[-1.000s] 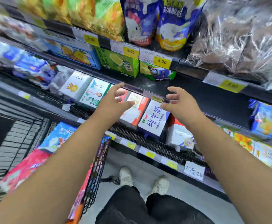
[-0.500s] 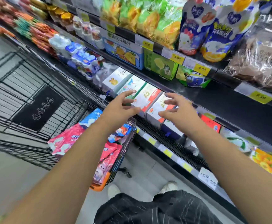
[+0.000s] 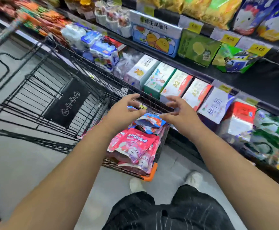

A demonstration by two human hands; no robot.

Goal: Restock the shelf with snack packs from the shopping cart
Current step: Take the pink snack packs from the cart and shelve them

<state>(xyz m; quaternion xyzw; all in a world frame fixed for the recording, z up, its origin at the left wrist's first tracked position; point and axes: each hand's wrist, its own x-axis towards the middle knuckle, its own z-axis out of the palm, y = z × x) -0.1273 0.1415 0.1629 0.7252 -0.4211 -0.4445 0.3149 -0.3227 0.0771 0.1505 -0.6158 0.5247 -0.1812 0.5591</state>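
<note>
A black wire shopping cart (image 3: pixel 55 90) stands left of the shelf, its near end piled with snack packs. Pink packs (image 3: pixel 133 143) lie nearest me, and a blue pack (image 3: pixel 149 121) rests on top, farther in. My left hand (image 3: pixel 123 112) and my right hand (image 3: pixel 178 112) hover just above the blue pack, one on each side of it. Both hands have their fingers spread and hold nothing. The shelf (image 3: pixel 268 80) runs along the right, with a dark bare gap on its middle level.
Milk cartons (image 3: pixel 177 82) line the lower shelf right behind the cart's rim. Juice boxes (image 3: pixel 155 39) and snack bags (image 3: pixel 208 9) fill the levels above. My shoes (image 3: pixel 193 178) stand on the grey floor by the cart's orange corner (image 3: pixel 150 175).
The view swung left and down from the shelf toward the cart. Both hands dropped from in front of the milk cartons to just over the packs in the cart, still holding nothing.
</note>
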